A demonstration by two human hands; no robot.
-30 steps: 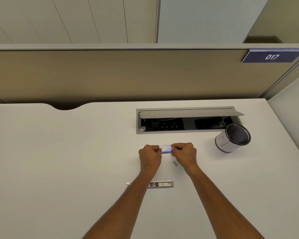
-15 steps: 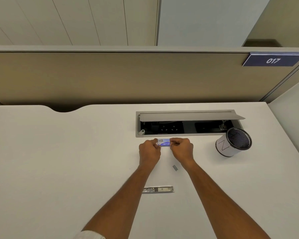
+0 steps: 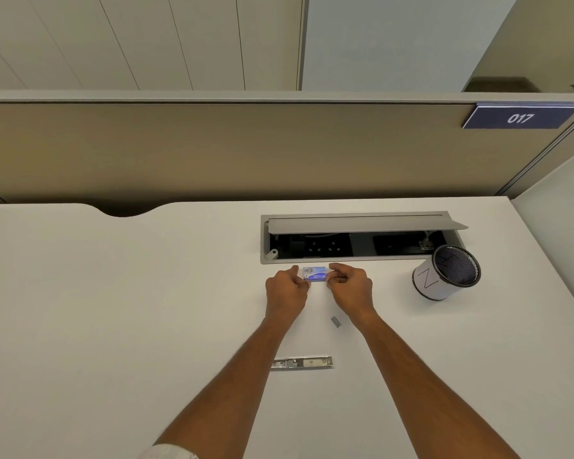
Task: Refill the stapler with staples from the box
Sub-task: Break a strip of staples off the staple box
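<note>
holding the small blue box [image 3: 314,274] between them, the left hand [image 3: 287,288] and right hand [image 3: 349,286] have carried it up-frame from a second ago to just below the cable tray [image 3: 362,238], each grip pinching one end; a loose staple strip [image 3: 335,322] and the stapler [image 3: 301,363] lie lower centre on the bench [image 3: 113,309], so loading looks still ahead.

Open surface to the left, clutter to the right and rear

The white surface [image 3: 113,309] lies bare on the left. Behind both hands, the open cable tray [image 3: 355,240] with its raised lid blocks the rear; the mesh pen cup [image 3: 446,273] stands to the right; a staple strip [image 3: 335,322] and stapler [image 3: 301,362] lie between the forearms.
</note>
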